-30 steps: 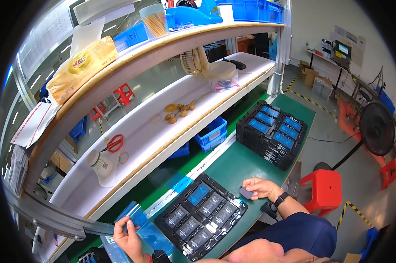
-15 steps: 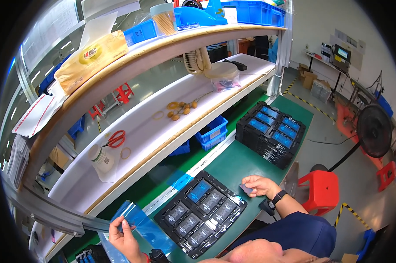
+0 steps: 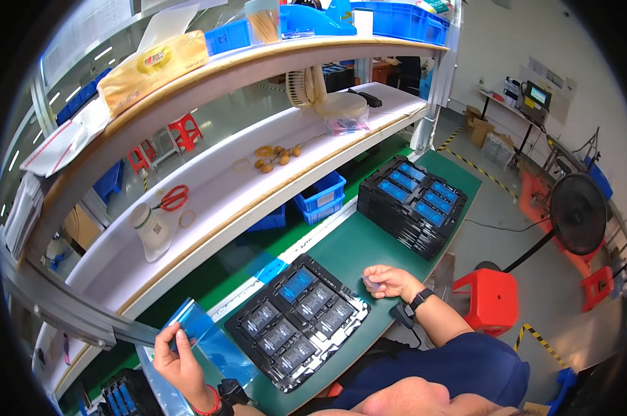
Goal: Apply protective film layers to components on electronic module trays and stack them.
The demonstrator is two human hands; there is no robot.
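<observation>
In front of me on the green table lies a black plastic tray (image 3: 261, 367) with several dark rectangular parts in its pockets. One pocket at its far side shows a bright blue film-covered part (image 3: 297, 284). At the tray's left, my left hand (image 3: 181, 364) is closed, thumb and fingers pinching the edge of a clear blue plastic film sheet (image 3: 216, 347). My right hand (image 3: 394, 283), just off the tray's right corner, pinches a small translucent bluish piece (image 3: 371, 283), partly hidden by the fingers.
A stack of black trays (image 3: 407, 208) with blue-covered parts stands at the table's far right. Along the back runs a white shelf (image 3: 216, 201) with red scissors (image 3: 175, 197), a bottle (image 3: 152, 232) and a small fan (image 3: 303, 87). A red stool (image 3: 490, 301) stands at right.
The whole view has shifted slightly, moving the scene leftward. Both hands keep their holds; the small piece in my right hand shows less between the fingers.
</observation>
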